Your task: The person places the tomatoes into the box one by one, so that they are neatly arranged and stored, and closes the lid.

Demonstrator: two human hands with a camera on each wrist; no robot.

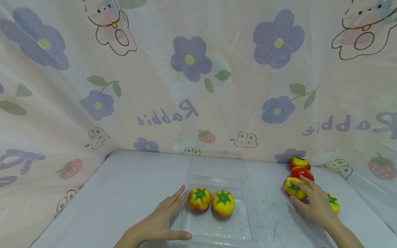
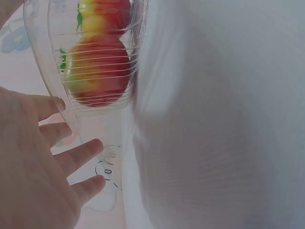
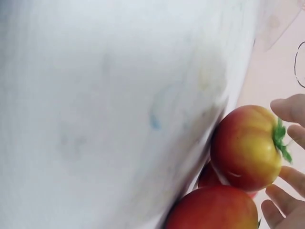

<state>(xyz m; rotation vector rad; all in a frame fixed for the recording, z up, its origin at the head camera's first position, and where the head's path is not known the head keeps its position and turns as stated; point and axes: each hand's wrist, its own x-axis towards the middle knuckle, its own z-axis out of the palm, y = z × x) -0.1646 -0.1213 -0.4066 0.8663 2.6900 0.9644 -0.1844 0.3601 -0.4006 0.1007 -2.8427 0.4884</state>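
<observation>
A clear plastic clamshell box [image 1: 238,220] lies with its lid raised behind it. Inside, a yellow-red tomato [image 1: 199,199] with a green star-shaped top sits beside a second such tomato [image 1: 223,204]. My left hand [image 1: 161,218] is at the box's left side, fingers spread and thumb near the front corner. The left wrist view shows those fingertips [image 2: 97,145] along the box rim. On the right, my right hand [image 1: 314,203] reaches over another yellow-red tomato [image 1: 291,190]. In the right wrist view, thumb and fingers stand spread around the leafy top of that tomato [image 3: 245,148].
Behind the tomato under my right hand are a red tomato [image 1: 301,172] and another red-yellow one [image 1: 299,163]. One more yellow tomato [image 1: 334,204] shows partly behind the right hand. The white table [image 1: 124,193] ends at a printed curtain [image 1: 217,103].
</observation>
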